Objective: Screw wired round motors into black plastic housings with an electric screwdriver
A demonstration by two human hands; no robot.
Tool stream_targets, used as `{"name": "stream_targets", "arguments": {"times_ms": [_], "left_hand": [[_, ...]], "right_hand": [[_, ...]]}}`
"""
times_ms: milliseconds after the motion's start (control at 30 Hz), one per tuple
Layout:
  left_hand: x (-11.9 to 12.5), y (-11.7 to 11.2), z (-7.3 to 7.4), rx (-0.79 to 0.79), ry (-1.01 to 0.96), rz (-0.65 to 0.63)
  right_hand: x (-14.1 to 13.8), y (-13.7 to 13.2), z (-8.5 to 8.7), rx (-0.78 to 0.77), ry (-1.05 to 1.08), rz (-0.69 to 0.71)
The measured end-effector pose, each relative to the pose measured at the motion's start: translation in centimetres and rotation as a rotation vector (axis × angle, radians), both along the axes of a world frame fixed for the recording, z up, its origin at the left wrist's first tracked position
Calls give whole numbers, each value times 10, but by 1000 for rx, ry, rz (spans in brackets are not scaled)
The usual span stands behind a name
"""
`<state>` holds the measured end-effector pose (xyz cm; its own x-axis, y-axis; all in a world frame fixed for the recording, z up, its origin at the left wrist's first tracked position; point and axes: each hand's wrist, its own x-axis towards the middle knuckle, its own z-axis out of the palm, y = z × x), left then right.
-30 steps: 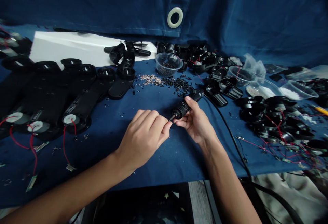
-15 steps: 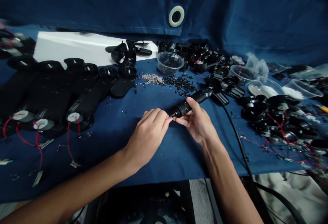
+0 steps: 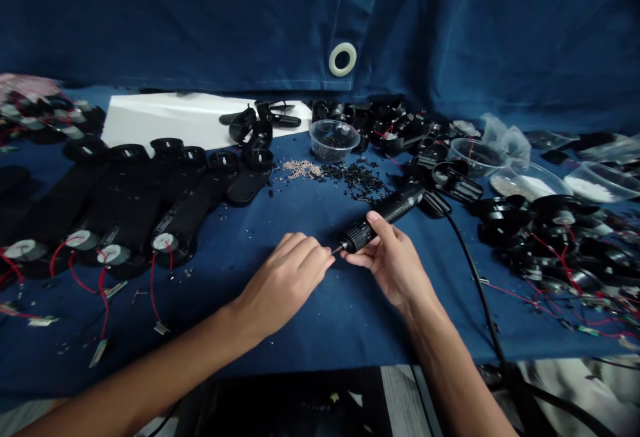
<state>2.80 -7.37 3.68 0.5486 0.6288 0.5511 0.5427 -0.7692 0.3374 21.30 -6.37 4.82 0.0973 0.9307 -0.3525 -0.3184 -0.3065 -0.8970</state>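
My right hand (image 3: 395, 260) is wrapped round a black corded electric screwdriver (image 3: 387, 214), which points down and left. A thin metal bit (image 3: 339, 248) sticks out of its nose. The fingertips of my left hand (image 3: 287, 277) are pinched together at the end of this bit; anything else between them is hidden. Beyond the hands lie a pile of small copper-coloured screws (image 3: 303, 169) and a spread of small black pieces (image 3: 363, 180). A clear round tub (image 3: 334, 140) with dark bits in it stands behind them.
Several black housings (image 3: 133, 190) with motors and red wires lie on the left. To the right are black round parts (image 3: 560, 230), tangled wires and clear tubs (image 3: 530, 180). The screwdriver's cable (image 3: 473, 277) runs down the right side. A blue curtain (image 3: 225, 24) hangs behind.
The view has shifted, so the table's things appear lower and slightly to the right. A little more of the bit shows between my left fingertips and the screwdriver's nose.
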Motion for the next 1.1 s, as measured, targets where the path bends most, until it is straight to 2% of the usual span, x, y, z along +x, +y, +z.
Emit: {"name": "stream_targets", "arguments": {"times_ms": [167, 333, 433, 533, 600, 667, 733, 800, 867, 933, 1033, 1067, 1100], "left_hand": [[-14, 13, 2, -32, 186, 50], [-8, 36, -2, -87, 323, 75], [-2, 53, -7, -68, 339, 67], [3, 69, -14, -59, 331, 78], [5, 77, -19, -64, 342, 81], [7, 82, -22, -45, 362, 97], [8, 84, -24, -25, 373, 122], [8, 84, -25, -24, 385, 132], [8, 83, -24, -40, 392, 135], [7, 81, -24, -60, 388, 136], [4, 77, -23, -95, 361, 136], [3, 76, -23, -105, 352, 140], [2, 74, -23, -115, 343, 147]], "right_hand": [[3, -11, -7, -41, 87, 8], [5, -9, -11, -46, 190, -74], [11, -6, -11, -152, 250, -99], [20, -4, -6, -233, 249, -60], [27, -3, -4, -208, 175, 14], [36, -3, -3, -123, -33, 105], [51, -3, -4, 37, -395, 137], [73, -1, -4, 214, -870, 57], [101, 4, 0, 283, -1374, -123], [132, 11, 8, 243, -1524, -243], [178, 20, 22, 160, -1667, -245], [193, 20, 25, 91, -1731, -235], [207, 20, 26, -110, -1877, -204]]}}
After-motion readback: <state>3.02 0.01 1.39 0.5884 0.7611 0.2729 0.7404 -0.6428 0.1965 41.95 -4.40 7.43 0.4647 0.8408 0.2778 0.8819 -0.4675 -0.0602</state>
